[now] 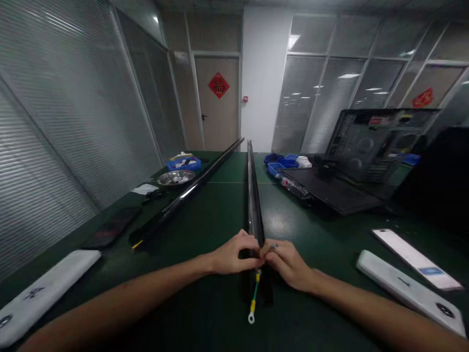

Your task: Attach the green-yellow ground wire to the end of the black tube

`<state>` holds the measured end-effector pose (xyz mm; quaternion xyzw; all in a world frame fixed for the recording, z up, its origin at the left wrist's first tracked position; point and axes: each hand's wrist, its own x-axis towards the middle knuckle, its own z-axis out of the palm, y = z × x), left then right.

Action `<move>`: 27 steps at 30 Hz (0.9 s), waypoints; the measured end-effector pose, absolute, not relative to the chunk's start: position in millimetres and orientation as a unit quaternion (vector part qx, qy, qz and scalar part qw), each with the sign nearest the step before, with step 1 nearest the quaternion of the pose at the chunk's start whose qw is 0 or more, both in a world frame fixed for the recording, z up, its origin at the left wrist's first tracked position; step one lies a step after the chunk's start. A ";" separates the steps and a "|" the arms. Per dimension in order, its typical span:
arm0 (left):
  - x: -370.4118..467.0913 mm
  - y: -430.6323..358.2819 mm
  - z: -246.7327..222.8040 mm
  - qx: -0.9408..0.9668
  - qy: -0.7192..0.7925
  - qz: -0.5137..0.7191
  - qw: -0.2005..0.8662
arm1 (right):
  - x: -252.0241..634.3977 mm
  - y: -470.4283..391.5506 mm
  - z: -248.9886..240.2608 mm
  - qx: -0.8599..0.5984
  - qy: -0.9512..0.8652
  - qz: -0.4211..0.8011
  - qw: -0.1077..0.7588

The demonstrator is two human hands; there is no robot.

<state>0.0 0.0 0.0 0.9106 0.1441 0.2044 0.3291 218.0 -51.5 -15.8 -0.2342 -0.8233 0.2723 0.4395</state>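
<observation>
Green table (220, 215), glass partitions (308, 102) around.
Long glossy black bar (253, 195), green-yellow wire (255, 291) at near end; left hand (237, 253), right hand (288, 264) pinching there.

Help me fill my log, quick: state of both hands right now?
Left hand: curled at the centre black bar; its grip cannot be told.
Right hand: curled there too; what it holds is unclear.

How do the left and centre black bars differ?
The left bar lies to the left; the centre bar, straight ahead.
The left bar is untouched; the left hand and right hand meet at the centre bar.
The left bar's near end shows a yellow tip; the centre bar's, a ring-ended wire.
Both look long, black, glossy.
</observation>
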 end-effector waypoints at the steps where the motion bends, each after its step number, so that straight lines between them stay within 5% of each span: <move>1: 0.5 -0.5 0.5 0.910 0.148 0.205 0.330 | 217.9 -52.0 -16.2 -0.233 -0.821 0.278 0.441; 27: 1.3 -0.3 -0.7 0.902 0.166 0.209 0.340 | 217.2 -51.5 -15.1 -0.254 -0.802 0.334 0.424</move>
